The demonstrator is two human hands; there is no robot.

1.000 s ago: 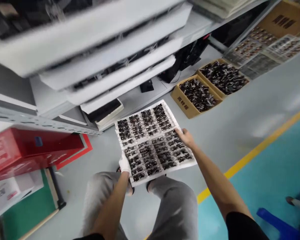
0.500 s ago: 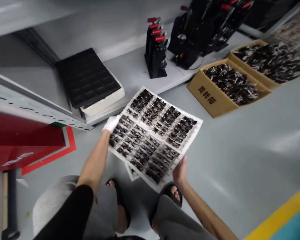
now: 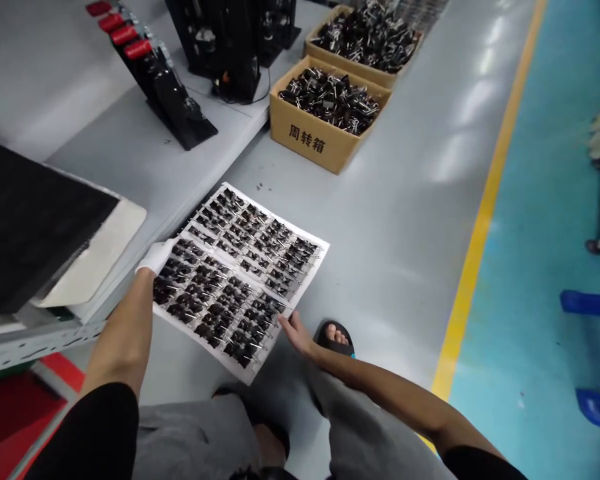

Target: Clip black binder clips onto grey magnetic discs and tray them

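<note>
From far away, I can read one bit of writing. It is three Chinese signs (image 3: pixel 307 139), 周转箱, and together they mean "turnover box". They are black, and they are on the side of the brown cardboard box (image 3: pixel 310 123) that faces me. I read 周 first on the left, then 转 in the middle, then 箱 last on the right. They go in one row, and the row tips down to the right, just like the top edge above it.
</note>
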